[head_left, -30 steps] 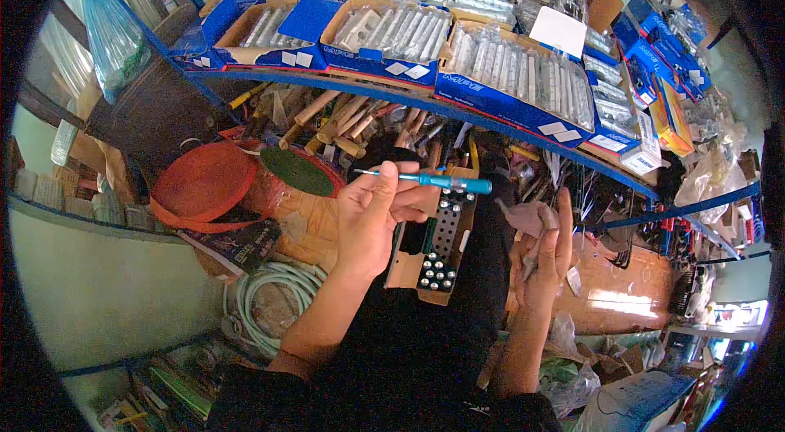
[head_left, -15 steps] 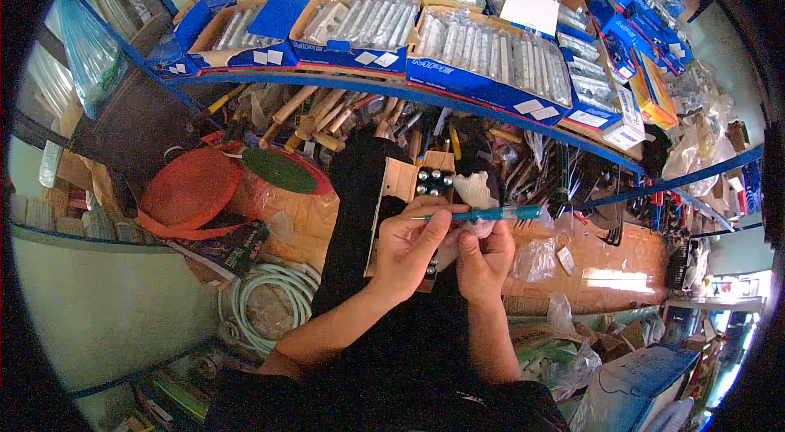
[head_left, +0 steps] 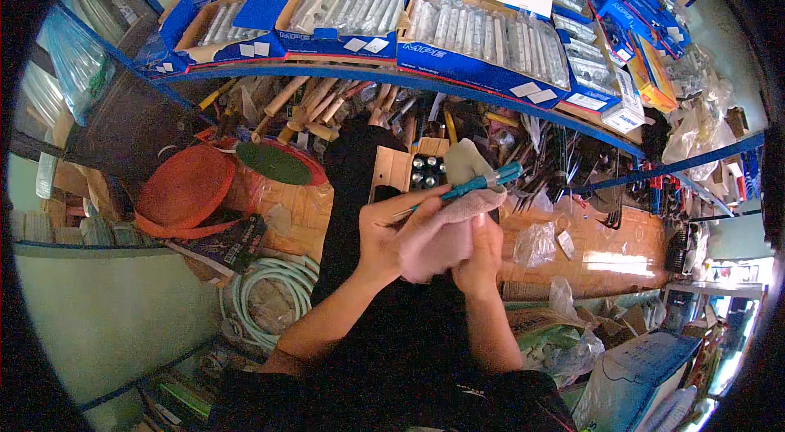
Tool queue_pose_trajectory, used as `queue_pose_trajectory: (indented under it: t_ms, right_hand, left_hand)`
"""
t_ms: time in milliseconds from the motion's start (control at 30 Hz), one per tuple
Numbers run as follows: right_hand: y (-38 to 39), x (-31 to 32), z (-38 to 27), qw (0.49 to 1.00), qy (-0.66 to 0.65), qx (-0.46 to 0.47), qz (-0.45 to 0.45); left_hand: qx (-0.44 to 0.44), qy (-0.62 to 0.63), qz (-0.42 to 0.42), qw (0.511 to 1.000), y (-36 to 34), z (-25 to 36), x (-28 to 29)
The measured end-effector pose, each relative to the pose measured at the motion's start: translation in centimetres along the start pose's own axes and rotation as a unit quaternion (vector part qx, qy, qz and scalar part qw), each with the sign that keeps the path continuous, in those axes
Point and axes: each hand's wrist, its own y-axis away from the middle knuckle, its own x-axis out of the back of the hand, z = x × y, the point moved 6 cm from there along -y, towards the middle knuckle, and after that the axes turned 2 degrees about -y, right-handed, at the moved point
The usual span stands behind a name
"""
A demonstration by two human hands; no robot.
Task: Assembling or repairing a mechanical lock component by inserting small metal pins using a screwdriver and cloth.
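Note:
A teal-handled screwdriver [head_left: 478, 183] lies slantwise in front of me, its thin shaft pointing toward my left hand [head_left: 378, 240]. That hand is closed round the shaft end and also touches a pale greyish-pink cloth [head_left: 437, 242]. The cloth is bunched beneath and around the handle, with one part rising behind it. On the cloth's right side, my right hand [head_left: 481, 259] grips it with the thumb on top. Beyond my hands, an open cardboard box [head_left: 392, 167] holds several dark items with shiny round tops [head_left: 427, 172]. My hands and the cloth hide part of the box.
Blue boxes [head_left: 482, 66] of wrapped metal parts line the shelf ahead. Wooden handles [head_left: 286, 101] crowd beneath it. At left sit a red roll [head_left: 181, 187], a green disc [head_left: 274, 164] and a coiled pale hose [head_left: 270, 301]. Plastic bags [head_left: 536, 246] lie on the floor at right.
The cloth has been spread and brought up round the screwdriver. The screwdriver has tilted, its handle end now higher. My left hand has shifted slightly left and down.

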Motion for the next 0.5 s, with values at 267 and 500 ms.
queue_pose_trajectory:
  t_ms: [267,500]
  right_hand:
    - [-2.1,0.4,-0.1,0.971,-0.219,0.01,0.098]
    - [-2.4,-0.8,-1.2,0.983,-0.144,0.001,0.109]
  left_hand:
    - [-0.133,-0.166,-0.02,0.977,0.8,1.2,0.0]
    - [-0.13,-0.233,-0.044,0.963,0.8,1.1,-1.0]
